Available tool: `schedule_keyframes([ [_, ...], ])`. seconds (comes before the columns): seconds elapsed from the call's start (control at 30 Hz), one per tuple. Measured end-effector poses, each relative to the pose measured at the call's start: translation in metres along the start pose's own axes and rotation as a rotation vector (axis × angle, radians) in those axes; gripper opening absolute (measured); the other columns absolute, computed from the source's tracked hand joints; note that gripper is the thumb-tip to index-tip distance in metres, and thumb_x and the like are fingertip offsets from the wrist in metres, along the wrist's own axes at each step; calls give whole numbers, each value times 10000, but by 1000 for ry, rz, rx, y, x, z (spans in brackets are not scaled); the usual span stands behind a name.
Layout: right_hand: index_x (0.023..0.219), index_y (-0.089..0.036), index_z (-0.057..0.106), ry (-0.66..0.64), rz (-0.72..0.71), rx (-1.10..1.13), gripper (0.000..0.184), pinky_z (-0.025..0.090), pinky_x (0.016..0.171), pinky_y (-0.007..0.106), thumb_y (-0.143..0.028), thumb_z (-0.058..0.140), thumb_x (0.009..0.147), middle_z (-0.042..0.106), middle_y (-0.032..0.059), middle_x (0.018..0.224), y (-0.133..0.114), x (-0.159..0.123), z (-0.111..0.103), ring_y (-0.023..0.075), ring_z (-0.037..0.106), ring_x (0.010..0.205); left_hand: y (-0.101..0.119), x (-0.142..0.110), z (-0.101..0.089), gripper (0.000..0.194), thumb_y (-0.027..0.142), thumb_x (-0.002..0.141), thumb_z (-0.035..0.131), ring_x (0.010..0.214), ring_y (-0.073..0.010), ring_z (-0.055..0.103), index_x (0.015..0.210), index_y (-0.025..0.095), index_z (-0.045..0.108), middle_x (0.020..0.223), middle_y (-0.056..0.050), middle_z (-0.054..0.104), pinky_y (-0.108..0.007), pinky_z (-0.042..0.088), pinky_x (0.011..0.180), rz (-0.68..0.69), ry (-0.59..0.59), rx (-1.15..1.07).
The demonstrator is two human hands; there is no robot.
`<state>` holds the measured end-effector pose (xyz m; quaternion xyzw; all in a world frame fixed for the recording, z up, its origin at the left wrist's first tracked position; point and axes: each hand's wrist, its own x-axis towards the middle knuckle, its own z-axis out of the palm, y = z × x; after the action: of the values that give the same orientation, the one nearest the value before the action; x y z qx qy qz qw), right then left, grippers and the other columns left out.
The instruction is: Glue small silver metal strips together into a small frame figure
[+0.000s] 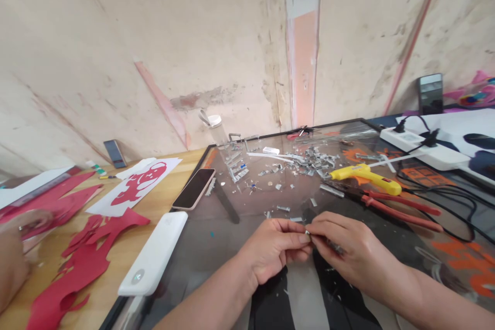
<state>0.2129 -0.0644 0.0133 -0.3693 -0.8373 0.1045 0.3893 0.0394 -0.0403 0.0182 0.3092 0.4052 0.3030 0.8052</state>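
Note:
My left hand (276, 247) and my right hand (344, 247) meet fingertip to fingertip above the dark glass tabletop. Both are closed in a pinch around a tiny pale piece (307, 233), too small to name. Something greyish shows under my right hand's fingers, mostly hidden by them. Just beyond the hands lie small silvery strips (296, 219). Further back is a heap of cut silvery scraps (319, 160). To the right of it rest a yellow glue gun (365, 176) and red-handled pliers (402, 209).
A white power bank (154, 252) and a phone (195, 189) lie to the left. Red cut paper (83, 263) covers part of the wooden table, with another person's hand (15, 252) beside it. A clear bottle (217, 131) stands behind. A power strip (425, 149) with cables lies right.

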Motion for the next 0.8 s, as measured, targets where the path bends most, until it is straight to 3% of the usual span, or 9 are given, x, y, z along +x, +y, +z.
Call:
schedule_keyframes([
  [0.17, 926, -205, 655, -43, 2, 113, 204, 507, 654, 215, -110, 481, 876, 661, 50, 844, 3, -1, -3, 122, 626, 722, 0, -1, -1, 222, 114, 542, 830, 472, -90, 612, 684, 73, 665, 556, -43, 660, -159, 520, 495, -18, 3, 11],
  [0.53, 813, -162, 598, 52, -64, 3, 199, 461, 550, 222, -22, 463, 771, 620, 27, 694, -4, -4, 2, 117, 564, 591, -3, -3, 2, 331, 185, 458, 883, 479, -98, 620, 676, 69, 663, 568, -50, 669, -159, 516, 474, -12, -37, 13],
  [0.8, 759, -172, 578, 36, -6, 83, 183, 457, 519, 193, -23, 473, 749, 608, 10, 662, -11, -2, -2, 95, 554, 550, -4, 0, -3, 342, 217, 443, 893, 452, -94, 607, 650, 69, 665, 534, -47, 658, -154, 514, 445, -19, -65, 0],
])
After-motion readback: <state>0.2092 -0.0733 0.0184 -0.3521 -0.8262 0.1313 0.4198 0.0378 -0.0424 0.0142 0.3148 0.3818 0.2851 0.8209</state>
